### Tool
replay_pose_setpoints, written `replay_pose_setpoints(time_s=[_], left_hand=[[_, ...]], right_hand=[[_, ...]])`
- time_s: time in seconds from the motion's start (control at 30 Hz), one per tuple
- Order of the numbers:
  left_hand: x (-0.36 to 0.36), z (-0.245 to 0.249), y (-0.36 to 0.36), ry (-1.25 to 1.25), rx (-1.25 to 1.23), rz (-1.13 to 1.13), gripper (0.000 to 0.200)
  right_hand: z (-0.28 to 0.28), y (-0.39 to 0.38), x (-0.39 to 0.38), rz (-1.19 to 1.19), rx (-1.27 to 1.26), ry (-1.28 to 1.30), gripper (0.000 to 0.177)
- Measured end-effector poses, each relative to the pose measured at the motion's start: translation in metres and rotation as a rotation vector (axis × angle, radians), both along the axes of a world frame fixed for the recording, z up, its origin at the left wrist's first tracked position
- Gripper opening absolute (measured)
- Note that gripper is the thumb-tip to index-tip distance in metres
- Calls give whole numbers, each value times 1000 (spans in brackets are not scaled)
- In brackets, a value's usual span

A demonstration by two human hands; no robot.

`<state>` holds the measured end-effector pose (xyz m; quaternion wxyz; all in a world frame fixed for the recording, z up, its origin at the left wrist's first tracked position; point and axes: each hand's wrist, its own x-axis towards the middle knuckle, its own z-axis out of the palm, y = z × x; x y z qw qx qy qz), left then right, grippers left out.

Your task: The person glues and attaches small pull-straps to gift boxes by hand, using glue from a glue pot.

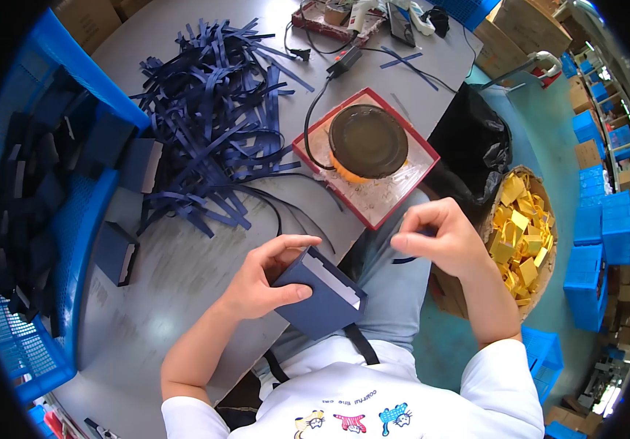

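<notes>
My left hand (263, 282) is closed around a small navy blue cardboard box (318, 296), thumb on its near face and fingers along the far edge. The box is tilted above my lap, and a white inner edge shows along one side. To its right, my right hand (435, 238) is raised with thumb and fingers pinched together. A short dark blue ribbon strip (404, 260) shows just below those fingers, partly hidden and blurred. Beyond the hands, a round pan (368, 141) of brownish contents sits in a red-edged square tray (375, 217).
A heap of navy ribbon strips (212, 110) covers the table's far left. Two navy boxes (116, 252) stand beside a blue crate (103, 197) filled with dark boxes. On the right are a black bag (472, 143) and a carton of yellow pieces (523, 238). A cable (315, 110) runs to the pan.
</notes>
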<state>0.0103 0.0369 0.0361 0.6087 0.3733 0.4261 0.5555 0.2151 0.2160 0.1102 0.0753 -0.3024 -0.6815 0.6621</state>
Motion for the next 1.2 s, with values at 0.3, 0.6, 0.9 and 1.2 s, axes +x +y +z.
replay_pose_setpoints(time_s=[0.3,0.6,0.9,1.2], left_hand=[[-7,30,-12,163,89,-5,58],[-5,33,-15,182,120,14,58],[-4,32,-16,235,144,31,58],[-7,21,-12,26,88,88,55]], right_hand=[[16,-35,-16,473,294,-18,15],[15,-42,-21,508,354,-12,14],[15,-48,-22,481,577,-99,13],[-12,-24,11,-120,413,375,18]])
